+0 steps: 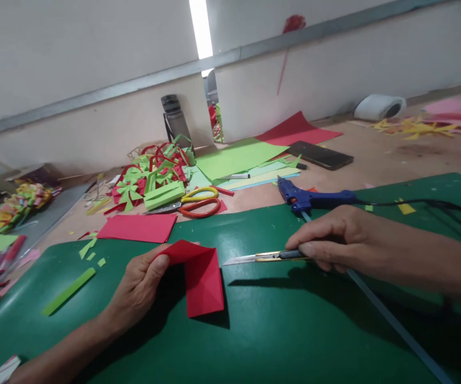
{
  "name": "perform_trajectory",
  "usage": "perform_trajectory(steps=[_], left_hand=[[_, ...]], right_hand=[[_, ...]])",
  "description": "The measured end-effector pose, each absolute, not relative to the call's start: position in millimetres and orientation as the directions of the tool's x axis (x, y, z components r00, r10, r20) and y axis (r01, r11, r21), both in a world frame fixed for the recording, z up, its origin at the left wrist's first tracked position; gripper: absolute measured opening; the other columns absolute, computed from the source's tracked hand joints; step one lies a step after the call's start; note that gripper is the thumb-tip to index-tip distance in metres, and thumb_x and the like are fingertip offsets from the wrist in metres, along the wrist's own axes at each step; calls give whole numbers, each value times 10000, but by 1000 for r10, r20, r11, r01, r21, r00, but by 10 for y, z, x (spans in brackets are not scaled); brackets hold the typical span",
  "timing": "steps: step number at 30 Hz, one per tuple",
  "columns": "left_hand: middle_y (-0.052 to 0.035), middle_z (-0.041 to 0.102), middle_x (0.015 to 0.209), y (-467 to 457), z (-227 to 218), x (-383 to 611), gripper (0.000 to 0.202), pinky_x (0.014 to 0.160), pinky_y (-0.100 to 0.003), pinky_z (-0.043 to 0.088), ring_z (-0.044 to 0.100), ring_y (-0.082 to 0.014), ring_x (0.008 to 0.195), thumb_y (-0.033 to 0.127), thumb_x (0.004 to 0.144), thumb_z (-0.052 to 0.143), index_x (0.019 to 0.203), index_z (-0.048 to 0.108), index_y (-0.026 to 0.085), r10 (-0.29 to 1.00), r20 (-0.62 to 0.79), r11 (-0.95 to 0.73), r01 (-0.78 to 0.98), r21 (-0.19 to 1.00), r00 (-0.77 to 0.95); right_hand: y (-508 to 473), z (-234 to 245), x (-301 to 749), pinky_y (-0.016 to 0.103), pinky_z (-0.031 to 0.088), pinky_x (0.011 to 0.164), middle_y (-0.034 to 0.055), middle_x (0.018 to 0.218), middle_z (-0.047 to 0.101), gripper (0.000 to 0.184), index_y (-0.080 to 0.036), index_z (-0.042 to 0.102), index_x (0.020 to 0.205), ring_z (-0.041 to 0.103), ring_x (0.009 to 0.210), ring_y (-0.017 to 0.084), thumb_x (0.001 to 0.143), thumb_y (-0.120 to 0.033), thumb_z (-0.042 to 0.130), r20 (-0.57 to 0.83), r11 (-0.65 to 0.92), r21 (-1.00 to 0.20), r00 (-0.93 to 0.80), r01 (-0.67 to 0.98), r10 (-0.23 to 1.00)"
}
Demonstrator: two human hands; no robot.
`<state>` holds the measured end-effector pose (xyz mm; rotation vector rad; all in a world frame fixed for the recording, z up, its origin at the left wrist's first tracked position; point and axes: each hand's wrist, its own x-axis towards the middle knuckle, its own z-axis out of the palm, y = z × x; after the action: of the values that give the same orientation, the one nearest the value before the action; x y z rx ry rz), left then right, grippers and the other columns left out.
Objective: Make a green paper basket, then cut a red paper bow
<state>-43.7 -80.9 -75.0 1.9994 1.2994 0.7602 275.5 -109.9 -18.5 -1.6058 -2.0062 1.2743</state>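
Observation:
A folded piece of red paper (204,285) is pinched between the thumb and fingers of my left hand (144,280), its free part hanging down over the green mat. My right hand (330,245) grips a utility knife (270,256) by its dark handle. The blade is out and points left, its tip a little apart from the paper's right edge. Just behind my right hand lies a blue glue gun (310,197), with a long pale glue stick (394,325) running from it under the hand. A stack of red paper (137,228) rests beyond my left hand.
Scissors (200,202) with yellow and red handles lie behind the green mat (254,341). Red and green paper cuttings (150,176) are heaped near a grey bottle (176,120). Farther right are green sheets (238,157), a phone (321,154) and a white roll (378,107). A black cord (422,201) trails right.

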Motion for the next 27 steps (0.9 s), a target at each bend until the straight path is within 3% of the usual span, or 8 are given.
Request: perform_trajectory(steps=[4,8,11,16,22,27], left_hand=[[5,602,553,-818,-749,-439,430,574,-255,486,487,-142,458,476,875,392,912,687,166,941,137,-308,620,722,309],[-31,671,676,-817,-741,-419,440,521,-235,460,566,-174,558,483,875,382,917,687,169,946,119,-291,628,721,302],[-50,704,798,-816,-726,-404,446,561,-237,473,611,-195,650,479,882,372,953,681,166,942,107,-292,616,732,319],[-52,704,819,-812,-728,-416,448,622,-249,488,618,-197,668,471,887,372,968,680,157,937,125,-312,618,722,326],[-13,666,660,-808,-748,-424,409,615,-243,500,605,-176,600,437,891,385,898,688,161,933,154,-332,612,717,326],[-32,719,893,-828,-722,-358,408,696,-252,520,658,-197,758,408,905,356,999,680,177,913,185,-383,612,692,363]], right_hand=[[-1112,-220,2778,204,264,421,-11,546,509,268,-180,720,829,378,467,93,835,-321,492,-288,20,-774,-380,633,879],[-1123,-237,2787,206,254,406,-11,537,510,270,-183,723,795,371,454,92,833,-318,492,-294,20,-777,-390,629,873],[-1132,-239,2796,207,256,402,-8,538,523,277,-185,730,807,378,453,95,834,-319,489,-280,47,-771,-405,635,870],[-1129,-242,2793,198,282,412,-7,541,536,280,-192,736,841,416,474,101,839,-319,486,-260,77,-760,-409,646,875],[-1123,-249,2735,186,269,401,-23,529,503,259,-198,731,831,384,454,87,833,-279,485,-293,53,-762,-417,646,860],[-1118,-296,2700,187,258,405,-27,535,481,261,-186,725,811,370,461,84,839,-270,480,-306,54,-774,-447,631,840]])
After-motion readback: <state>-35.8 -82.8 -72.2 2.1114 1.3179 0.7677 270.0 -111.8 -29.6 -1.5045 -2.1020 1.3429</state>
